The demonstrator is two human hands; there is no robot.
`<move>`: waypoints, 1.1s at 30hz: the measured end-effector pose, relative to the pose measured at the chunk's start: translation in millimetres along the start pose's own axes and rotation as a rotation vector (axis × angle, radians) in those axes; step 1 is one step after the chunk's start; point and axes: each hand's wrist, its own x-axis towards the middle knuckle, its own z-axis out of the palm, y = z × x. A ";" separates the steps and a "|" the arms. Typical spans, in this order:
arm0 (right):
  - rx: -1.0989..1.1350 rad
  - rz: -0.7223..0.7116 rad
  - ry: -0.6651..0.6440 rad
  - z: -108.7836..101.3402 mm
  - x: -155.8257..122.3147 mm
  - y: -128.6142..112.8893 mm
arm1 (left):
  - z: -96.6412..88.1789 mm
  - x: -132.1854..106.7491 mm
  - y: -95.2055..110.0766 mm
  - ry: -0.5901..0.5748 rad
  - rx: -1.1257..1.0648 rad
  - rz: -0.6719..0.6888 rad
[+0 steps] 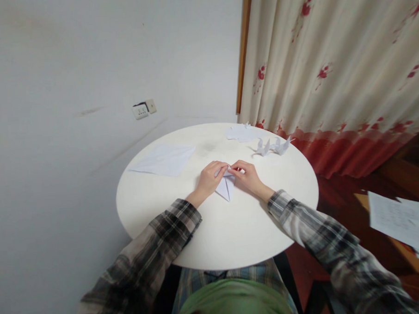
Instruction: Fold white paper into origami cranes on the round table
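Observation:
A folded piece of white paper (224, 188) lies near the middle of the round white table, with a narrow point toward me and a slit down its centre. My left hand (210, 176) pinches its far left part, thumb and fingers together. From the other side my right hand (247, 175) grips the far right part between thumb and fingertips. The fingertips of both hands almost meet, and they hide part of the paper's upper folds. Beyond my right hand stand two folded paper cranes (263, 147), side by side.
White paper sheets (164, 160) lie at the table's left. More paper (241, 132) with a small folded piece lies at the far edge. The round table (227, 239) stands by a wall with a socket (140, 111) and a curtain (317, 78). Written sheets (403, 218) are at right.

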 end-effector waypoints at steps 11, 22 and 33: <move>-0.003 0.005 -0.002 -1.0 -0.3 -1.6 | -2.0 -0.4 3.6 -0.022 -0.052 -0.027; -0.037 -0.010 -0.019 -0.8 -0.8 -1.0 | 1.8 1.0 0.2 -0.004 -0.042 -0.032; -0.021 -0.012 -0.029 0.7 -1.4 0.7 | 0.8 2.5 4.8 0.018 -0.134 -0.141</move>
